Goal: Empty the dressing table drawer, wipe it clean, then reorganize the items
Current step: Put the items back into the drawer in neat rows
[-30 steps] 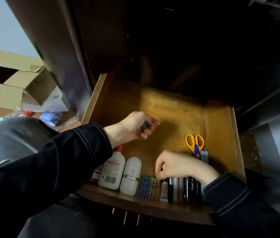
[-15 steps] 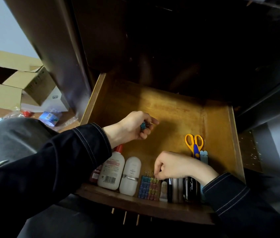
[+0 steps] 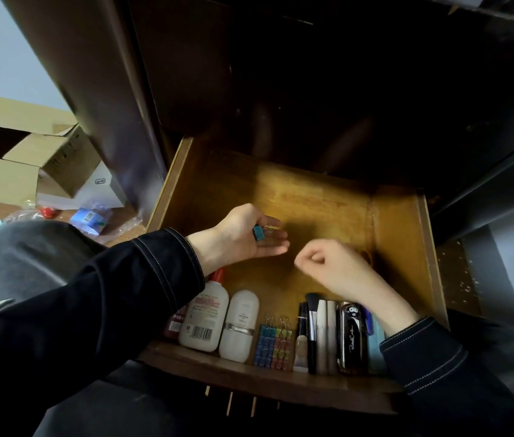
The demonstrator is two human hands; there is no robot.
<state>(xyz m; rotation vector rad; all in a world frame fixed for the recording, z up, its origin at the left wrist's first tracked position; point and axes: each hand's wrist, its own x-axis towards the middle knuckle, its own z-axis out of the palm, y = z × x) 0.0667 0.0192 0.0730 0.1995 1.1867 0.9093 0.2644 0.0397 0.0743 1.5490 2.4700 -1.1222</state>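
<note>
Over the wooden drawer, the left hand holds a blue clip on flat fingers, and the right hand is curled

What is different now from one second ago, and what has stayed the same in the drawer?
The right hand rose from the row of binder clips toward the left hand, fingers curled; whether it took a clip I cannot tell. The left hand's fingers straightened, baring the blue clip it carries. The bottles, brushes and drawer stayed put.
</note>
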